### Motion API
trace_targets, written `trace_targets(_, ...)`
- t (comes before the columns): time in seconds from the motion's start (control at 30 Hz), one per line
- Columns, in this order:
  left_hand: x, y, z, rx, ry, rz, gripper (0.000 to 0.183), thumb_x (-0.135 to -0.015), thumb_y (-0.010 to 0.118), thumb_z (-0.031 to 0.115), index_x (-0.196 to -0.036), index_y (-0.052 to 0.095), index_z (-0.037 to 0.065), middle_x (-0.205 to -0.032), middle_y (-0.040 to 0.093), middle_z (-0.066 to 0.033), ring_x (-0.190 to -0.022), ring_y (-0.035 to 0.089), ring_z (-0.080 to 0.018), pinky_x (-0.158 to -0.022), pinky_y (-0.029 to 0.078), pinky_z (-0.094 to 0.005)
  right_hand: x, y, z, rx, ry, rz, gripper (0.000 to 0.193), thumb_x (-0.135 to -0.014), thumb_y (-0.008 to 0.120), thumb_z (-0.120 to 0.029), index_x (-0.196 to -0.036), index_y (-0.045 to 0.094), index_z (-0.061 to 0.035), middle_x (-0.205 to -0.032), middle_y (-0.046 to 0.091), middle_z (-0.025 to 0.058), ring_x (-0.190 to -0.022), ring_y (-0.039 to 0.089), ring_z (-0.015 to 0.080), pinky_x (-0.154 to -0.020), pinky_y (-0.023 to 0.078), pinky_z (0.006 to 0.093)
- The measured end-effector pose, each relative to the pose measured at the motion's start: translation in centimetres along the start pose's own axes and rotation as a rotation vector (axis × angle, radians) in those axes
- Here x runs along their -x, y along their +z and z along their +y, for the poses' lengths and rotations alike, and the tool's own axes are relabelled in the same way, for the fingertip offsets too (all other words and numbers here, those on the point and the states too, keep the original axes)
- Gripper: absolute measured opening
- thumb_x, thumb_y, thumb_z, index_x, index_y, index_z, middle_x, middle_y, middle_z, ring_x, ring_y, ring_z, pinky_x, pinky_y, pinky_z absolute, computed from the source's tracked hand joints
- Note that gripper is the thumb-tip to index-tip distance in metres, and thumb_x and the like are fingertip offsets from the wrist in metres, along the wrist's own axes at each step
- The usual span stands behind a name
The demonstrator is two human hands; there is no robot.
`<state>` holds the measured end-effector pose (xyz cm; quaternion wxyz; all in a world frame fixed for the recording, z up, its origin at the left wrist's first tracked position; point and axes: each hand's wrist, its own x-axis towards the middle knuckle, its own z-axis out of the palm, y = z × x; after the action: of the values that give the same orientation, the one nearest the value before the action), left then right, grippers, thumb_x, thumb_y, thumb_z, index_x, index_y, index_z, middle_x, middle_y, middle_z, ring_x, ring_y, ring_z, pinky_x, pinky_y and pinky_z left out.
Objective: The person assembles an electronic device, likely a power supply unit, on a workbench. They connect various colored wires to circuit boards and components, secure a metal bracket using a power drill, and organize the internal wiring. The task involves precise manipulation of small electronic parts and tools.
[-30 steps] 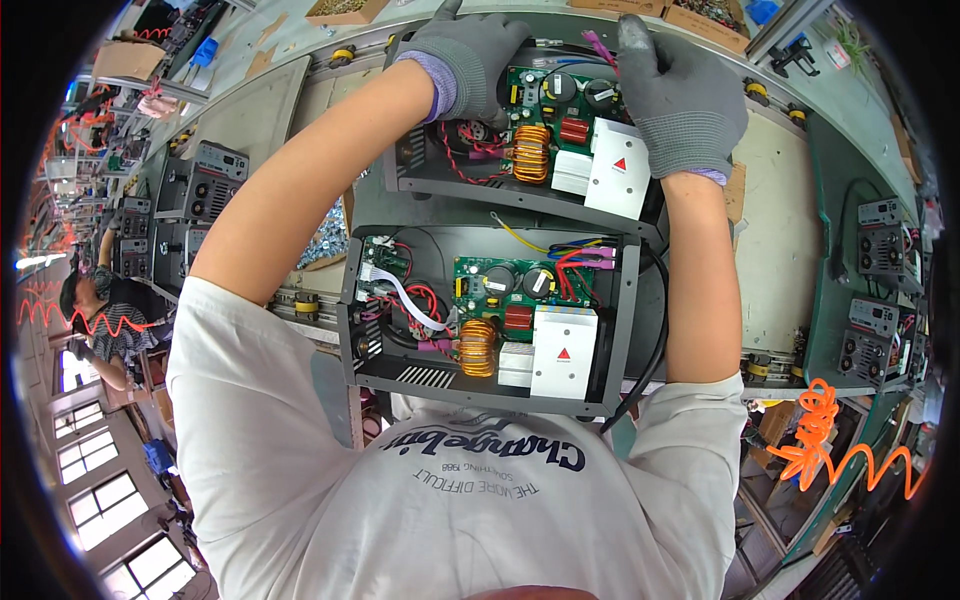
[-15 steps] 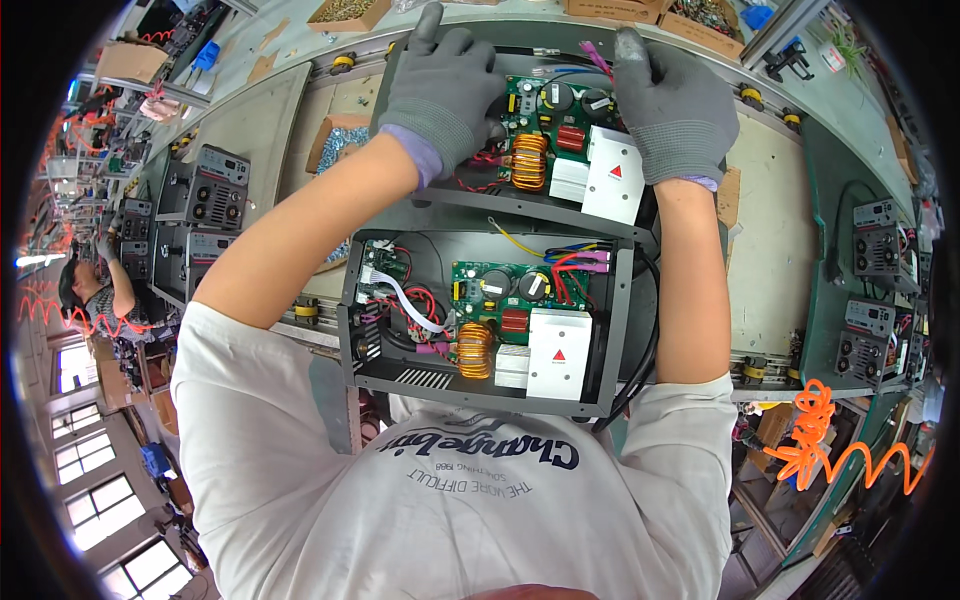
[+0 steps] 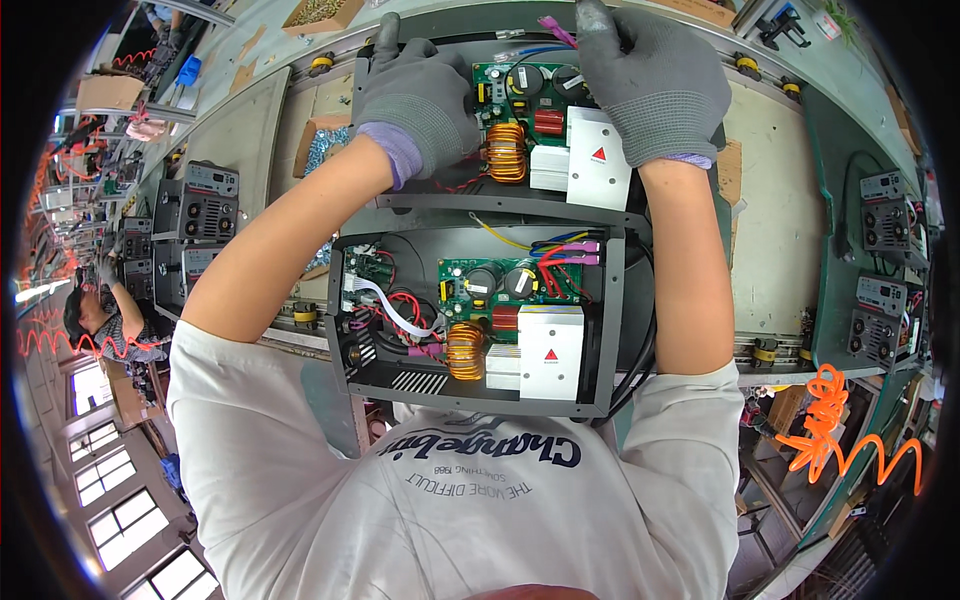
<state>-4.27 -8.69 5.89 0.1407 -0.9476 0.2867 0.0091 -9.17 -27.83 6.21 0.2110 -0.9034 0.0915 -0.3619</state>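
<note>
Two open dark metal chassis with green circuit boards lie one behind the other. My left hand, in a grey glove, is closed over the left end of the far chassis. One finger stretches past its back rim; the other fingers are bent, their tips partly hidden. My right hand, also gloved, curls over the chassis's right end, its fingertips near a purple connector. Between my hands show a copper coil and a white heat sink. The near chassis, untouched, holds a similar board and coil.
Blue screws fill a cardboard box left of the far chassis. Welder-like units stand at the left, others at the right. An orange coiled hose hangs at lower right. A co-worker is at the far left.
My hands and the far chassis sit slightly farther left and away in the picture, with a little more gap to the near chassis. The whole view has also tilted somewhat.
</note>
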Motion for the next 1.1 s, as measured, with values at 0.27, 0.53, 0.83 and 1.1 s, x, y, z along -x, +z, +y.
trace_targets(0.27, 0.1, 0.1, 0.0, 0.024, 0.019, 0.027, 0.031, -0.084, 0.06, 0.037, -0.096, 0.08, 0.016, -0.121, 0.066, 0.0, -0.126, 0.053, -0.0217, -0.127, 0.003, -0.0492, 0.1, 0.0, 0.0, -0.024, -0.017, 0.025, 0.034, -0.086, 0.064, -0.035, -0.069, 0.067, -0.0059, -0.068, 0.064, 0.0176, -0.069, 0.065, 0.0375, -0.064, 0.05, 0.0481)
trace_targets(0.53, 0.6, 1.0, -0.3, 0.044, 0.059, 0.126, 0.027, -0.084, 0.059, 0.028, -0.097, 0.08, 0.016, -0.118, 0.067, 0.0004, -0.125, 0.055, -0.0212, -0.126, 0.011, -0.0483, 0.1, 0.0, 0.4, -0.084, -0.036, 0.055, 0.032, -0.086, 0.064, -0.033, -0.069, 0.068, -0.0059, -0.068, 0.063, 0.0175, -0.07, 0.065, 0.0372, -0.065, 0.051, 0.0475)
trace_targets(0.83, -0.1, 1.8, -0.7, 0.063, 0.127, 0.157, 0.024, -0.083, 0.061, 0.022, -0.097, 0.079, 0.016, -0.118, 0.067, 0.0013, -0.126, 0.054, -0.0183, -0.122, 0.021, -0.0451, 0.0, 0.7, -0.1, -0.013, 0.021, 0.044, 0.033, -0.088, 0.063, -0.035, -0.071, 0.07, -0.0063, -0.071, 0.065, 0.0174, -0.073, 0.066, 0.0376, -0.067, 0.051, 0.0483)
trace_targets(1.1, -0.5, 1.2, -1.1, -0.13, 0.228, 0.171, 0.027, -0.083, 0.066, 0.028, -0.105, 0.077, 0.016, -0.124, 0.067, -0.0012, -0.124, 0.057, -0.02, -0.12, 0.024, -0.048, -0.2, -0.2, 0.6, 0.014, 0.108, -0.05, 0.035, -0.087, 0.064, -0.035, -0.068, 0.065, -0.0057, -0.071, 0.064, 0.017, -0.074, 0.065, 0.0382, -0.065, 0.049, 0.0496)
